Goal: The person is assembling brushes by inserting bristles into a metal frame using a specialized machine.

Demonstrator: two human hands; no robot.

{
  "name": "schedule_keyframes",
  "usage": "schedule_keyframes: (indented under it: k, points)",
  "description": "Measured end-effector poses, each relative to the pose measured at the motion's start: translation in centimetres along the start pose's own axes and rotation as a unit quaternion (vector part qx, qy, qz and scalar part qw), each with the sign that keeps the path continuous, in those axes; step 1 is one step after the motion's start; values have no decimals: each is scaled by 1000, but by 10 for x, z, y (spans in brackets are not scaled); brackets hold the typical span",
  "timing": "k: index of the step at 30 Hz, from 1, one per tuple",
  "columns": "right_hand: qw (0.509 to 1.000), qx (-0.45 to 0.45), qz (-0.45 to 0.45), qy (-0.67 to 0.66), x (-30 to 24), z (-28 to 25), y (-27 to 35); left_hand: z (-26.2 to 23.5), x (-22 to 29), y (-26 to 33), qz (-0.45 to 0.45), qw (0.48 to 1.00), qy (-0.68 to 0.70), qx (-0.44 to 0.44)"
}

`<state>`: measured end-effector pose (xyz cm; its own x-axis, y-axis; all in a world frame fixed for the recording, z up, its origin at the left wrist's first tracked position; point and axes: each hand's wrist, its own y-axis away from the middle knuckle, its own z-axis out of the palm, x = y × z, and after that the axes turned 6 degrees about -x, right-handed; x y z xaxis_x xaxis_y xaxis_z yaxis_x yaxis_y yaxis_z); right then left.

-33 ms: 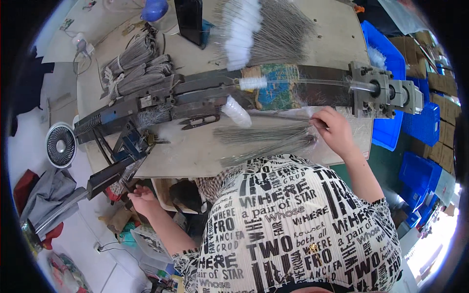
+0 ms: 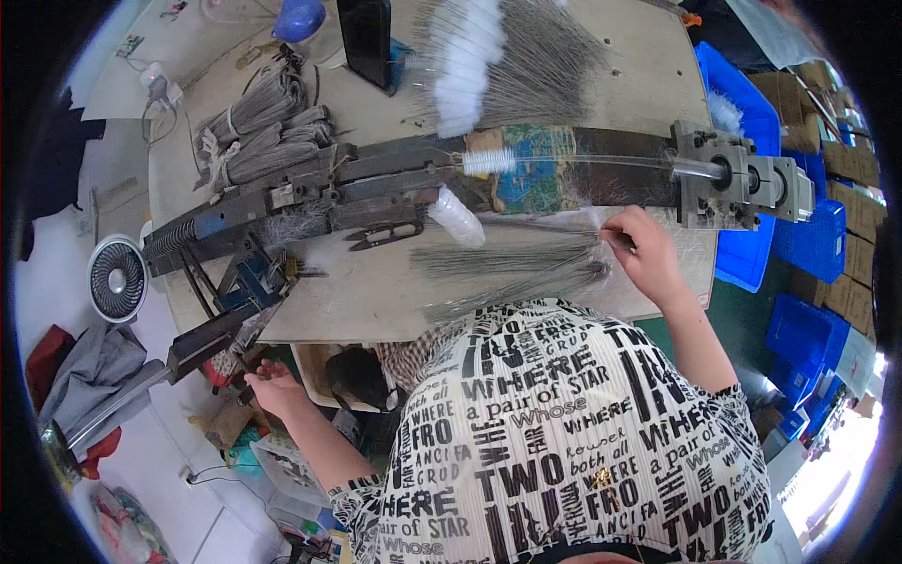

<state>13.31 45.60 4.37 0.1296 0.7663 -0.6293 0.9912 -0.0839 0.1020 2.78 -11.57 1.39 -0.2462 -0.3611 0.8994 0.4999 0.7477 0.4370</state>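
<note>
My right hand (image 2: 641,246) is closed in a pinch on the ends of thin metal wires (image 2: 554,227), right of the middle of the table. Nearer me lie two loose bundles of similar wires (image 2: 507,261). At lower left, my left hand (image 2: 274,385) curls its fingers round a dark lever handle (image 2: 241,367) below the table edge; part of the grip is hidden. Across the table runs a metal twisting machine (image 2: 376,174). A white bristle brush (image 2: 489,161) sits in line with its clear rod. White bristles in a sleeve (image 2: 457,216) lie in front, beside black snips (image 2: 385,235).
Bundled grey wires (image 2: 268,132) lie at the back left. Behind the machine, white brushes (image 2: 465,70) rest on spread wires. A small fan (image 2: 117,279) stands at the left. Blue crates (image 2: 747,244) and cardboard boxes (image 2: 850,226) fill the right side.
The machine's sliding clamp near the white brush has shifted slightly to the right. Both my hands stay almost where they were.
</note>
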Motion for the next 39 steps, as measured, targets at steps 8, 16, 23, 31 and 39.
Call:
schedule_keyframes:
  k: [8,16,23,31,39]
  points:
    - [812,239,150,-511,-37,-40,11,27,-49,72,-114,962,84,-231]
    - [864,-75,-335,-367,-125,-94,-64,193,-7,252,301,451,-281,-791]
    - [966,-257,-19,-2,-100,13,-78,123,-34,196,79,761,-185,-617]
    - [976,-192,-88,-57,-97,-23,-66,238,57,240,125,736,-98,-658]
    - [929,-14,-150,338,-45,-93,-57,231,33,255,215,606,-119,-756]
